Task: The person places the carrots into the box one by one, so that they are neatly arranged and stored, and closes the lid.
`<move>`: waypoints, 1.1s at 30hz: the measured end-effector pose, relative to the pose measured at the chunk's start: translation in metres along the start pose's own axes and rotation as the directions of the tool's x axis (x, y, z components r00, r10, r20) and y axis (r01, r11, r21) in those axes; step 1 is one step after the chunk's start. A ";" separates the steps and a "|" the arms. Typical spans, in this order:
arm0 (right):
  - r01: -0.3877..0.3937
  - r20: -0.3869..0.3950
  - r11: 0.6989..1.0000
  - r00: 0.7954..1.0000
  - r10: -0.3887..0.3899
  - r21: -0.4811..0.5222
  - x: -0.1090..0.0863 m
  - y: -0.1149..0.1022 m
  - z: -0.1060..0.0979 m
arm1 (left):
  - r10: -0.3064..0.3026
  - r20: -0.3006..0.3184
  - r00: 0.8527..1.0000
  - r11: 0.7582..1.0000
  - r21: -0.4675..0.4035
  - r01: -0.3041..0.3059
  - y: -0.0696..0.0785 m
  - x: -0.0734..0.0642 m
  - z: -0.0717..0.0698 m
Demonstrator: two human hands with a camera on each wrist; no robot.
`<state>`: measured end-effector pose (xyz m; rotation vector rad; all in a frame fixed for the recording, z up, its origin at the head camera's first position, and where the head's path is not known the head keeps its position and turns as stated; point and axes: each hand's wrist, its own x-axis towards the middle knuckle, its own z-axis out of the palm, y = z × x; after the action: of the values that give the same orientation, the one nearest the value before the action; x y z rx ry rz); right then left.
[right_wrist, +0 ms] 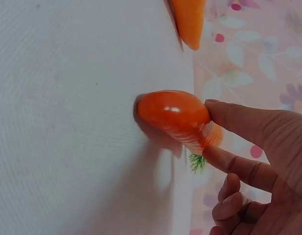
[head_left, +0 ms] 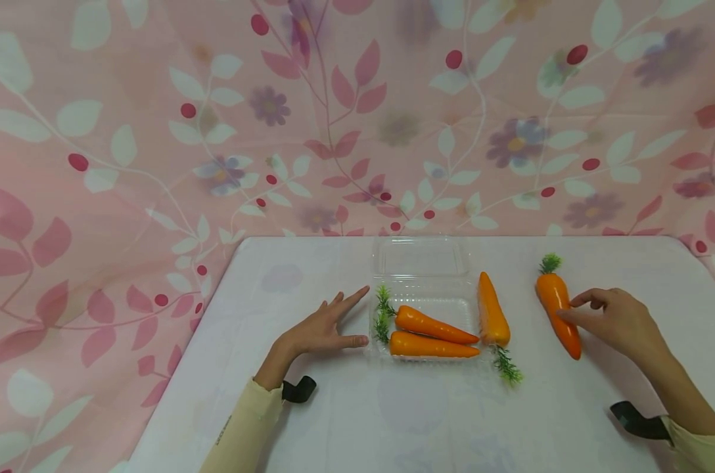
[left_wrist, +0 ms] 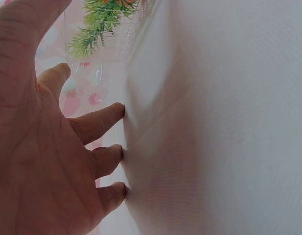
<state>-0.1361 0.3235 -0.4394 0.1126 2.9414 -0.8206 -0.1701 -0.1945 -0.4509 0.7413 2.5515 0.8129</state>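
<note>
Clear box, head view: the clear box (head_left: 453,307) sat mid-table, its lid (head_left: 421,257) open on the far side; the far carrot (head_left: 434,325) and near carrot (head_left: 431,344) lay inside, leaves left, tips right.
Loose carrot: the loose carrot (head_left: 493,312) lay along the box's right side, tip far; contact with the wall was hard to tell.
Left hand: the left hand (head_left: 322,328) was just left of the box, fingers apart.
Right hand: the right hand (head_left: 618,320) held the rightmost carrot (head_left: 554,299), its leaves far; whether it cleared the table (head_left: 345,420) was unclear.
Fingers, left-wrist view: spread, tips on the table; thumb and box were cut off.
Pinch, right-wrist view: thumb and index finger clamped on the rightmost carrot, its leaves partly hidden; another carrot was cut off above.
</note>
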 end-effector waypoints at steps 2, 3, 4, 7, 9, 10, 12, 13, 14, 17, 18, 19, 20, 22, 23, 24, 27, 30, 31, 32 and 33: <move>-0.003 0.011 1.000 1.000 0.003 0.001 0.001 0.000 0.001 | -0.003 0.002 1.000 1.000 0.004 0.003 0.000 0.000 0.000; -0.003 0.014 1.000 1.000 0.002 0.002 0.001 0.000 0.001 | -0.004 0.003 1.000 1.000 0.007 0.004 0.001 0.000 0.000; 0.001 0.015 1.000 1.000 -0.001 0.003 0.001 0.000 0.002 | -0.001 0.002 1.000 1.000 0.007 0.001 0.001 0.000 0.000; 0.011 0.018 1.000 1.000 -0.011 0.000 0.002 -0.001 0.004 | -0.001 0.001 1.000 1.000 0.012 0.001 0.001 -0.001 0.000; 0.010 0.026 1.000 1.000 -0.009 -0.004 0.003 -0.002 0.005 | 0.000 0.000 1.000 1.000 0.011 0.000 0.001 0.000 0.000; 0.007 0.032 1.000 0.999 -0.007 -0.008 0.003 -0.003 0.005 | 0.000 0.000 1.000 1.000 0.010 0.000 0.000 0.000 0.000; 0.002 0.046 1.000 0.999 -0.001 -0.013 0.004 -0.004 0.006 | -0.002 0.002 1.000 1.000 0.011 0.002 0.000 0.000 0.000; 0.001 0.051 1.000 0.999 0.000 -0.019 0.004 -0.005 0.006 | -0.002 0.002 1.000 1.000 0.011 0.002 0.000 0.000 0.000; 0.001 0.058 1.000 0.998 0.000 -0.023 0.004 -0.006 0.007 | -0.002 0.003 1.000 1.000 0.012 0.002 0.000 0.000 0.000; 0.015 0.068 0.999 0.998 -0.013 -0.033 0.005 -0.007 0.008 | -0.004 0.004 1.000 1.000 0.014 0.004 -0.001 0.001 0.000; 0.025 0.066 0.999 0.998 -0.022 -0.040 0.005 -0.008 0.009 | -0.004 0.004 1.000 1.000 0.013 0.004 -0.001 0.001 0.000; 0.033 0.065 0.999 0.997 -0.031 -0.042 0.005 -0.009 0.009 | -0.005 0.004 1.000 1.000 0.012 0.005 -0.001 0.001 0.000; 0.042 0.065 0.998 0.997 -0.040 -0.042 0.005 -0.009 0.010 | -0.006 0.004 1.000 1.000 0.010 0.006 -0.001 0.001 0.000; 0.058 0.060 0.997 0.997 -0.055 -0.044 0.005 -0.010 0.010 | -0.010 0.006 1.000 1.000 0.010 0.010 -0.001 0.002 0.000; 0.063 0.055 0.997 0.997 -0.060 -0.045 0.005 -0.010 0.010 | -0.012 0.007 1.000 1.000 0.009 0.012 0.000 0.002 0.000; 0.067 0.055 0.997 0.996 -0.065 -0.042 0.005 -0.010 0.011 | -0.013 0.007 1.000 1.000 0.008 0.013 0.000 0.002 0.000; 0.064 0.050 0.997 0.997 -0.062 -0.032 0.006 -0.009 0.012 | -0.019 0.011 1.000 1.000 0.010 0.018 0.001 0.001 -0.001; 0.059 0.045 0.998 0.997 -0.058 -0.020 0.006 -0.007 0.014 | -0.018 0.012 1.000 1.000 0.008 0.018 0.001 0.001 -0.001; 0.057 0.040 0.998 0.998 -0.056 -0.018 0.006 -0.007 0.015 | -0.018 0.011 1.000 1.000 0.008 0.018 0.001 0.001 -0.001; 0.054 0.035 0.998 0.998 -0.053 -0.017 0.006 -0.007 0.015 | -0.015 0.009 1.000 1.000 0.008 0.015 0.001 0.001 0.000; 0.053 0.033 0.999 0.998 -0.052 -0.013 0.006 -0.006 0.016 | -0.015 0.009 1.000 1.000 0.007 0.015 0.001 0.001 0.000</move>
<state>-0.1413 0.3104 -0.4504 0.0211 2.9305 -0.8008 -0.1704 -0.1939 -0.4504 0.7253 2.5500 0.7945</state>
